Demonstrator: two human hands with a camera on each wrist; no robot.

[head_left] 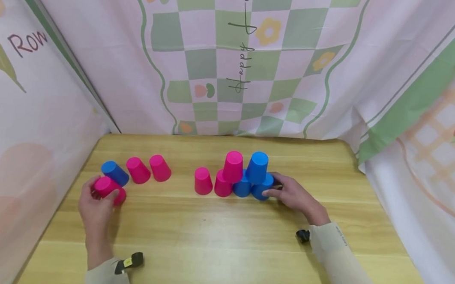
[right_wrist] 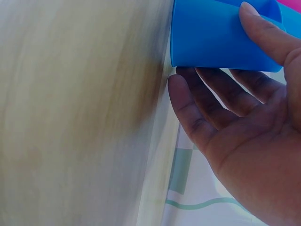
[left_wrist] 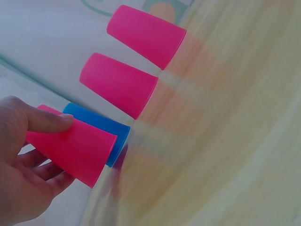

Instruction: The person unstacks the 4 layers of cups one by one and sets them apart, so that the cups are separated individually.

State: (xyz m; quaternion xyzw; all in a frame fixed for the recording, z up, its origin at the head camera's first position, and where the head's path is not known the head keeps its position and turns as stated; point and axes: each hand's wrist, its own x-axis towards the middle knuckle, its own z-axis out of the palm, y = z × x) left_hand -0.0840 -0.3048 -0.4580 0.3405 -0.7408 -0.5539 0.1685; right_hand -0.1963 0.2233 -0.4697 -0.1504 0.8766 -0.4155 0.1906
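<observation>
One near-vertical pink cup (left_wrist: 80, 147), mouth down, by table's left edge (head_left: 52, 236), my left hand (head_left: 95, 208) pinching it, right hand (head_left: 296, 196) gripping blue cup (right_wrist: 216, 37)

Wood-grain table (head_left: 214, 240) had checkered cloth (head_left: 231, 65) hanging along far side, "Row"-lettered cloth (head_left: 41, 93) left, green-banded cloth (head_left: 425, 126) right.

There are ten cups (head_left: 203, 181): six pink and four blue. The fingers (left_wrist: 61, 182) of the left hand (head_left: 95, 208) hold one pink cup (head_left: 104, 187); just beyond them is one blue cup (head_left: 114, 173), and to their right are two pink cups (head_left: 160, 168). By the fingers (right_wrist: 230, 94) of the right hand (head_left: 294, 193) are three blue cups (head_left: 258, 167), with three pink cups (head_left: 233, 167) left of those fingers.
</observation>
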